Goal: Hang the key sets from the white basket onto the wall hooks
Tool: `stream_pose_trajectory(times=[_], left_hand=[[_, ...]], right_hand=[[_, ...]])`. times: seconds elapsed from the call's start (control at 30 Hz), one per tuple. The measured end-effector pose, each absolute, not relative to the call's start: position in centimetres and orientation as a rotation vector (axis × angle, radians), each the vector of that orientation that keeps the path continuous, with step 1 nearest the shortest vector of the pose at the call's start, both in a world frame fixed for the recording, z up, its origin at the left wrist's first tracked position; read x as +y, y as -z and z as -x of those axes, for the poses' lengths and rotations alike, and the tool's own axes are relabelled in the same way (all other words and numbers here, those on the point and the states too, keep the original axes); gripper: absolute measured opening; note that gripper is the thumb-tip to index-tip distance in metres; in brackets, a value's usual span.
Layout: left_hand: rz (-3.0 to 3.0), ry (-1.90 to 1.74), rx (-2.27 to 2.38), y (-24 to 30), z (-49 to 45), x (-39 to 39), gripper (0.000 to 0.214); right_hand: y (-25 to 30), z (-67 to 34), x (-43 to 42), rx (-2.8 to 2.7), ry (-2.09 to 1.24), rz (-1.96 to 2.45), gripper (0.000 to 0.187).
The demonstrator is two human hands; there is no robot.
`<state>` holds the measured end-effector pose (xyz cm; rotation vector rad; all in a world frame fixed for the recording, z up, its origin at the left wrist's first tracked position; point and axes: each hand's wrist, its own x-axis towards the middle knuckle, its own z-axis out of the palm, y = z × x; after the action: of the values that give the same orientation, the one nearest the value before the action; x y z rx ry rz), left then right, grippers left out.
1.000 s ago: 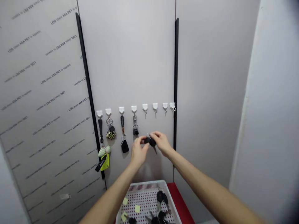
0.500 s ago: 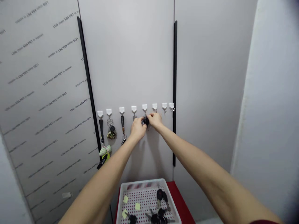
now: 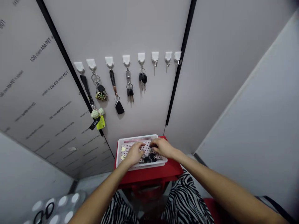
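My right hand (image 3: 163, 147) is in the white perforated basket (image 3: 137, 139), its fingers curled on a set of keys (image 3: 150, 150) that it mostly hides. Across from it, my left hand (image 3: 135, 153) hovers over the basket with thumb and fingers apart and nothing between them. More black-headed keys (image 3: 149, 159) lie in the basket between the hands. Small yellow paper squares (image 3: 123, 149) rest on its left side. Above, a pair of black keys (image 3: 143, 77) hangs from the fifth white hook (image 3: 141, 58).
Other hooks to the left carry a ring with a gold wheel charm (image 3: 101, 95), a strap with a black fob (image 3: 119, 107), clipped keys (image 3: 130, 91) and a lanyard with a yellow tag (image 3: 100, 122). Three bare hooks (image 3: 155, 57) are at right. The basket stands on a red stool (image 3: 149, 175).
Both hands have left the key pair at the fifth hook, which now hangs there freely, and have come down into the basket. The view has tilted downward.
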<state>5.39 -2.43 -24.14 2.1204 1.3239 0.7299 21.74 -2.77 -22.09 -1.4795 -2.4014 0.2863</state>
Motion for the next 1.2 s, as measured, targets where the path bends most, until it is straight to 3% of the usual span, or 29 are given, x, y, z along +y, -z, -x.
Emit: stream_pose_trajectory(times=[0.23,0.57,0.9,1.2], left_hand=[[-2.047,-0.486,1.295,25.9,-6.4,-2.5,0.029],[-2.057,-0.395,1.201,25.4,-6.2,-3.0,0.021],[-1.489,-0.846,1.233,24.8,-4.9,-1.9,0.026],[-1.510,-0.814,1.150,23.6,-3.4,-1.0,0.019]], right_hand=[[24.0,-21.5,-3.5,-2.580,-0.102,1.593,0.024],[23.9,-21.6,-3.3,-2.621,-0.237,1.545,0.020],[23.3,-21.5,-2.4,-2.332,-0.330,1.444,0.022],[21.6,-21.4,-2.1,-2.432,-0.403,1.396,0.023]])
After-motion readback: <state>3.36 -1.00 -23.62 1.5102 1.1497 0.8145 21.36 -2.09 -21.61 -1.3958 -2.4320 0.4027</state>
